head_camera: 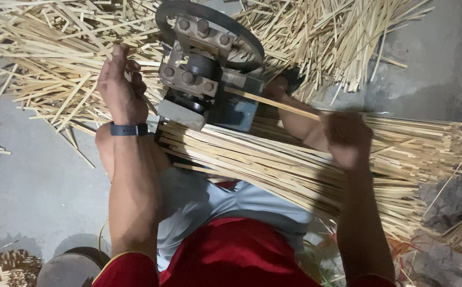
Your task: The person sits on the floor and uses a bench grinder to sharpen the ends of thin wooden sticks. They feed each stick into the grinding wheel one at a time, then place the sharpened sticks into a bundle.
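While a wide heap of pale bamboo strips (316, 32) covers the grey floor (39, 180) beyond, a long bundle of strips (295, 165) lies across the person's lap, just below a dark metal machine (204, 74) with a round wheel. Right hand (348, 139) is closed around a single strip (273, 102) that reaches into the machine. Left hand (120, 90), wristband (129, 129) below it, is half curled beside the machine, holding nothing visible.

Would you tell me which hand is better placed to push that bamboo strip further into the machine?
Probably the right hand: it grips the bamboo strip leading into the machine, while the left hand is raised beside it over the loose strips.
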Available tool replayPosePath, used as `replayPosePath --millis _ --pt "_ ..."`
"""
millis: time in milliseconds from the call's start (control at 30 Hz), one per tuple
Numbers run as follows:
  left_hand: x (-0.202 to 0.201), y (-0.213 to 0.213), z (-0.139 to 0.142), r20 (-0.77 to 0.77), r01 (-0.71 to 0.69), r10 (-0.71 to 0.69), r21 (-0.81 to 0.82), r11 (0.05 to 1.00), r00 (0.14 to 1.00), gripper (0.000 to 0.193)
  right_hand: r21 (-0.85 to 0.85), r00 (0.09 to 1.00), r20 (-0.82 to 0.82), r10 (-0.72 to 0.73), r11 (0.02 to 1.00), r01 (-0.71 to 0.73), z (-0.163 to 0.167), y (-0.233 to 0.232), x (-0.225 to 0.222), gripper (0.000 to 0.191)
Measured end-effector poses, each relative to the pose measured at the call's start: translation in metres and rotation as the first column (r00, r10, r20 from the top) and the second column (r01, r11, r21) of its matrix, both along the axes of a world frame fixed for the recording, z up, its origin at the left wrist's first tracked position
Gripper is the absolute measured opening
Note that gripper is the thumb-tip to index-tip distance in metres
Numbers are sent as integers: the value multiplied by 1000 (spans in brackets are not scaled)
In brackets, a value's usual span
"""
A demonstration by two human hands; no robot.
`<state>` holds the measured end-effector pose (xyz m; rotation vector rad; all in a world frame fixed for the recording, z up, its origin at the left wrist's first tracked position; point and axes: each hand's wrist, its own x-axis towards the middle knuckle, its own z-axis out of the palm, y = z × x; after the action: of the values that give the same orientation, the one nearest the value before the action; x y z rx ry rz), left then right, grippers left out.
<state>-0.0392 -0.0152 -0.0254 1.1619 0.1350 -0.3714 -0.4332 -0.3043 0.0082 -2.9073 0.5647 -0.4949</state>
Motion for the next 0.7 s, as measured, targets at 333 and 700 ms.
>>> replayPosePath --millis 333,700 --pt "6 2 -3 -104 6 -6 2 1000 995 48 93 956 186 226 965 -246 -11 80 62 11" --pt "6 7 -11 -16 78 -80 -111 991 997 38 511 994 -95 51 860 5 -21 53 26 10"
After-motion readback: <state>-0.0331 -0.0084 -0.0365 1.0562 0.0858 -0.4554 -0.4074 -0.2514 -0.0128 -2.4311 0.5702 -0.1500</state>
